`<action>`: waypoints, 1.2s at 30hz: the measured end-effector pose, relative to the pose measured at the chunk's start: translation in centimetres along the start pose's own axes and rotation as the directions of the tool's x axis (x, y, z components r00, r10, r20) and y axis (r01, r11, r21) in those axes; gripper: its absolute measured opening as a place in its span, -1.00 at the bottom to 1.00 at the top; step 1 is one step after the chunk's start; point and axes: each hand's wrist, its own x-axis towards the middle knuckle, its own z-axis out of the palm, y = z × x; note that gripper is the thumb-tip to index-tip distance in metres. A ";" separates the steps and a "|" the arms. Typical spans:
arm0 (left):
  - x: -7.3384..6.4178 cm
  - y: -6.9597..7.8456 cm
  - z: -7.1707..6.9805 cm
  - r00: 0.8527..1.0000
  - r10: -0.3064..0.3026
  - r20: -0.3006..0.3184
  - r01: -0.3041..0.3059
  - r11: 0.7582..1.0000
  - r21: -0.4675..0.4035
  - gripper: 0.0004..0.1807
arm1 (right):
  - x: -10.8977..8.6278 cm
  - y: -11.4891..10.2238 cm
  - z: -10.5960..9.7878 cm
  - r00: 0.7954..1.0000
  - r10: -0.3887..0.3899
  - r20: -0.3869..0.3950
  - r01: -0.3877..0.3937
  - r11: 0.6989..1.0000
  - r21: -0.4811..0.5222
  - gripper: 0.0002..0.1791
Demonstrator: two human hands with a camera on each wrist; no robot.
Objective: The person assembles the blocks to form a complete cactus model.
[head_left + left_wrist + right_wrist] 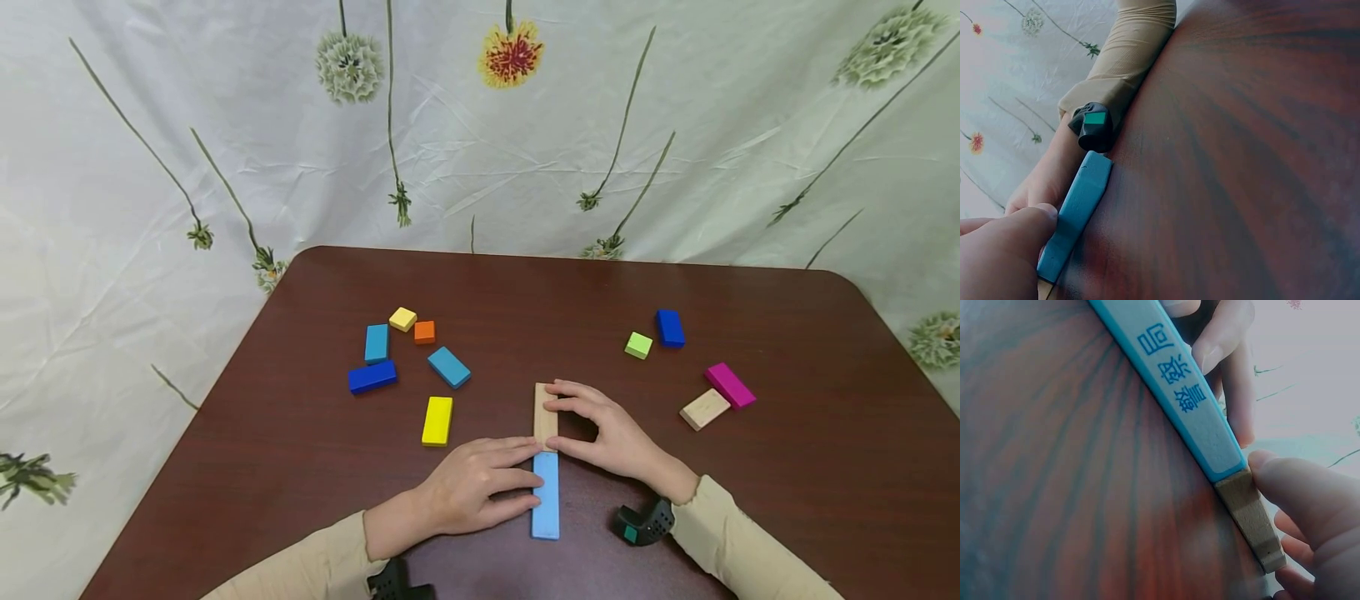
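Observation:
In front of me a long light blue block point(546, 500) lies end to end with a plain wooden block point(545, 417), making one straight line. Blue characters are printed on the light blue block's side in the right wrist view. My left hand point(483, 483) has its extended fingers against the line's left side, from the light blue block up to the joint. Along the opposite side, my right hand point(607, 429) touches the wooden block with thumb near the joint and fingertips farther up. The right wrist view shows that thumb point(1297, 494) beside the joint.
Left of the line lie a yellow block point(437, 421), blue blocks point(372, 377), an orange block point(424, 332) and a pale yellow one point(402, 319). To the right are green point(638, 345), dark blue point(671, 328), magenta point(731, 385) and wooden point(705, 409) blocks.

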 end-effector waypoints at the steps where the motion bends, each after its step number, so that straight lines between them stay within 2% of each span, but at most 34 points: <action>1: 0.0 0.0 0.0 1.000 0.001 -0.001 -0.001 1.000 0.003 -0.76 | 0.0 0.0 0.0 1.000 0.001 0.000 -0.001 1.000 -0.001 -0.48; 5: 0.0 0.0 0.1 1.000 -0.003 -0.002 0.003 1.000 0.005 -0.75 | 0.0 0.0 -0.1 1.000 0.001 -0.004 -0.001 1.000 -0.006 -0.48; 9: 0.0 0.0 0.1 1.000 -0.031 -0.001 0.031 0.999 -0.029 -0.77 | 0.0 0.1 -0.2 1.000 0.001 -0.009 -0.001 1.000 -0.006 -0.47; 12: 0.1 0.1 0.1 0.999 -0.036 -0.006 0.036 0.999 -0.041 -0.78 | 0.2 0.4 -0.7 0.999 0.029 -0.046 -0.029 1.000 0.009 -0.48; 14: 0.1 0.0 0.1 1.000 -0.023 -0.015 0.023 0.999 -0.029 -0.79 | 0.3 0.7 -1.3 0.993 0.059 -0.101 -0.056 0.998 0.030 -0.50; 19: 0.1 0.0 0.1 1.000 0.000 -0.024 0.000 1.000 -0.006 -0.80 | 0.7 1.9 -3.1 0.955 0.138 -0.261 -0.122 0.990 0.075 -0.52; 23: 0.2 0.1 0.1 1.000 0.002 -0.020 -0.002 1.000 -0.005 -0.80 | 0.6 3.1 -4.9 0.911 0.216 -0.353 -0.201 0.977 0.076 -0.53; 26: 0.1 0.1 0.1 1.000 -0.003 -0.018 0.003 1.000 -0.005 -0.80 | 0.5 4.2 -6.1 0.865 0.299 -0.402 -0.292 0.953 0.081 -0.56; 31: 0.0 0.0 0.1 1.000 -0.015 -0.015 0.014 1.000 -0.022 -0.80 | 0.2 5.3 -7.6 0.809 0.422 -0.410 -0.424 0.901 0.093 -0.53; 36: 0.0 0.0 0.1 1.000 -0.003 -0.021 0.003 1.000 -0.005 -0.80 | 0.1 5.7 -8.1 0.790 0.490 -0.369 -0.500 0.863 0.077 -0.48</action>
